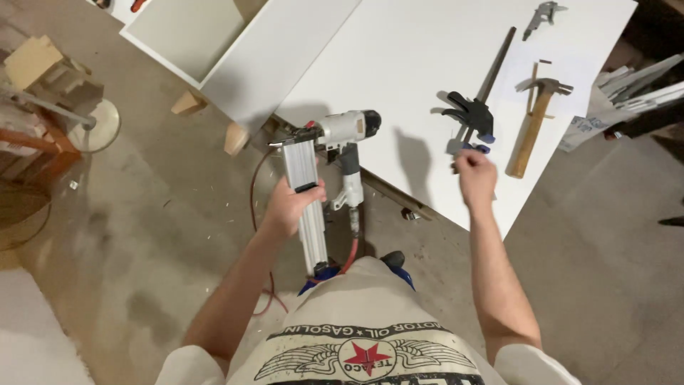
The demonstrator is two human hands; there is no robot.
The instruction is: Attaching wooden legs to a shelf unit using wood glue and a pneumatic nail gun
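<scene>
My left hand (291, 205) grips the long silver magazine of a pneumatic nail gun (335, 142), held above the concrete floor just off the corner of a white panel (399, 64). A red air hose (350, 249) hangs from the gun's handle. My right hand (476, 175) is at the panel's near edge, fingers pinched on something small and blue beside the handle of a black bar clamp (474, 107); what it pinches is too small to tell. A wooden-handled hammer (534, 125) lies just right of that hand.
A grey caliper (541, 16) lies at the panel's far side. A white open cabinet box (192, 36) rests on wooden blocks (236, 137) to the left. Wooden furniture (43, 107) stands at far left, white strips (634, 85) at far right.
</scene>
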